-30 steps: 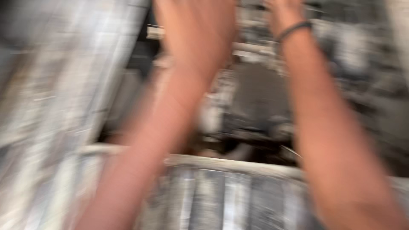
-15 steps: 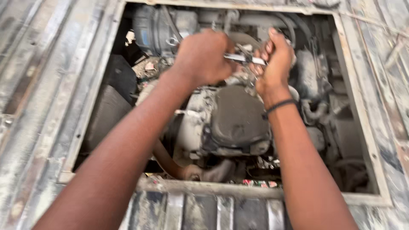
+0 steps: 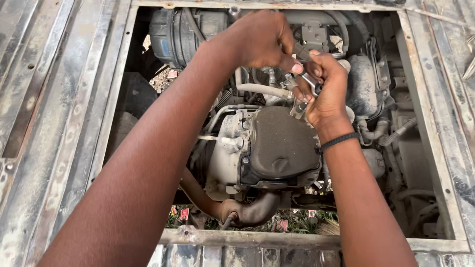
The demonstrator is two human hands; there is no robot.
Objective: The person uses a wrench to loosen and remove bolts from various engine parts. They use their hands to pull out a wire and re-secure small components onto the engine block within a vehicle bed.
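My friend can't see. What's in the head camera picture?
Two bare hands, the left hand and right hand, meet over a dirty engine, gripping a small metal wrench between them. The engine sits in a square opening in a worn metal floor.

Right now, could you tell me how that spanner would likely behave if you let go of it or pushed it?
The spanner looks like bare polished metal, so probably stiff and heavy for its size. Pinched between the left hand and right hand over a grimy engine, it may be slippery. Released, it would likely drop into the gaps below.
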